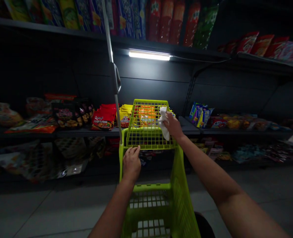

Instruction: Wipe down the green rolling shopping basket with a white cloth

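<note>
A lime-green shopping basket [183, 188] stands in front of me, its grid panel [148, 146] raised at the far end. My right hand [173, 125] grips a crumpled white cloth [164, 127] against the right side of that panel. At the panel's lower left corner, my left hand [131, 162] has its fingers curled over the green rim. A metal pull handle [110, 43] with a dark grip rises from the basket's left side. The basket's inside shows slotted green plastic, and its near end runs out of view.
Shelves behind the basket hold red snack packets [104, 117], yellow packets [125, 115] and dark bags [67, 115]. Red bottles [164, 21] stand on the upper shelf, above a lit tube lamp [149, 55]. Pale floor tiles [34, 208] lie below.
</note>
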The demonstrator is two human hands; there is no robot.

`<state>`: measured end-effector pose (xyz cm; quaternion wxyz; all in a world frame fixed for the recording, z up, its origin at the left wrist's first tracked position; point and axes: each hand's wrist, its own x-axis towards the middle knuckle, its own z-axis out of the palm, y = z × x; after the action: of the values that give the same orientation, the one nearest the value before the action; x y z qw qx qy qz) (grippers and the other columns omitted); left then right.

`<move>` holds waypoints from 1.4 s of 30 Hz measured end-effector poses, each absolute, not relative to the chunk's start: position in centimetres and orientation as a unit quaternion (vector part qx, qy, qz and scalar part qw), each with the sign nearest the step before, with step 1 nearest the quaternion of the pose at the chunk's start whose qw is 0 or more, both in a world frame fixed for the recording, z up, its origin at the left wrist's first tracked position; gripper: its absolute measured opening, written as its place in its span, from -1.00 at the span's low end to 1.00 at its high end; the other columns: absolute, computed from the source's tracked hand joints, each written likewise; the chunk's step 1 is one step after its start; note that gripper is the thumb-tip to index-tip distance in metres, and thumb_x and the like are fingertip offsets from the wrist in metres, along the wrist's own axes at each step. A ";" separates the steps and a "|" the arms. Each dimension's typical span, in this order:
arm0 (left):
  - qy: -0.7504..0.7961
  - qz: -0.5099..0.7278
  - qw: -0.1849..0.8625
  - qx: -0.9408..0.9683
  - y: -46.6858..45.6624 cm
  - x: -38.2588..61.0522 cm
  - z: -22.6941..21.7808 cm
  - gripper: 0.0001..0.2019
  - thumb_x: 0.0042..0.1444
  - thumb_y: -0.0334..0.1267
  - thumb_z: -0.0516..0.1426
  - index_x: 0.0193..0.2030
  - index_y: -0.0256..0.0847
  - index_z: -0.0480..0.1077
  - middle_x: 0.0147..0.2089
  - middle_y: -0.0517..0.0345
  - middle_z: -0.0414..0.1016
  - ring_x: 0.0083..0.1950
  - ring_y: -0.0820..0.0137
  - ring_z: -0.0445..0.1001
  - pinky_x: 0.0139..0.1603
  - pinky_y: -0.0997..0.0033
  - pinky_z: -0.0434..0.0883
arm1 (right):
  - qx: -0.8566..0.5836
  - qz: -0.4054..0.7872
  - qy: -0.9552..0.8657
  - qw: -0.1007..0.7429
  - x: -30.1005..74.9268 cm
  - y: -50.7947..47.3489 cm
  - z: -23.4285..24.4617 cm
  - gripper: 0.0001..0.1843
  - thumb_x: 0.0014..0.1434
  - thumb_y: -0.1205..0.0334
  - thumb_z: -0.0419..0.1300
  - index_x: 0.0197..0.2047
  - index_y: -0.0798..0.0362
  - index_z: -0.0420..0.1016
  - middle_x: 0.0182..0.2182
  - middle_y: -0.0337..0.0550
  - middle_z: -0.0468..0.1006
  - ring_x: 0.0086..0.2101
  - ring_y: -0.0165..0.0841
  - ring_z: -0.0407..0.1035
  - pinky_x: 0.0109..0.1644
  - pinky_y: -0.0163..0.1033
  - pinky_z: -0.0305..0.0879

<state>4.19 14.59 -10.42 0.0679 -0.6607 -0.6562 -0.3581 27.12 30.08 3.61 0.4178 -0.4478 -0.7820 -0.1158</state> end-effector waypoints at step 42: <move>-0.652 -0.362 0.084 -0.661 14.5 2.7 -10.6 -0.44 0.16 -0.50 0.01 0.29 -0.22 0.44 0.21 -0.03 0.54 0.31 0.10 0.36 0.38 0.07 0.31 | -0.265 -0.070 -0.929 0.251 25.8 23.4 -5.7 -0.51 0.31 0.40 0.20 0.27 -0.11 0.47 0.10 -0.09 0.59 0.07 -0.26 0.45 0.22 -0.10 0.38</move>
<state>2.66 14.47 -10.61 0.0839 -0.6606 -0.6520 -0.3625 25.82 23.40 -5.72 0.2507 -0.2646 -0.9286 -0.0701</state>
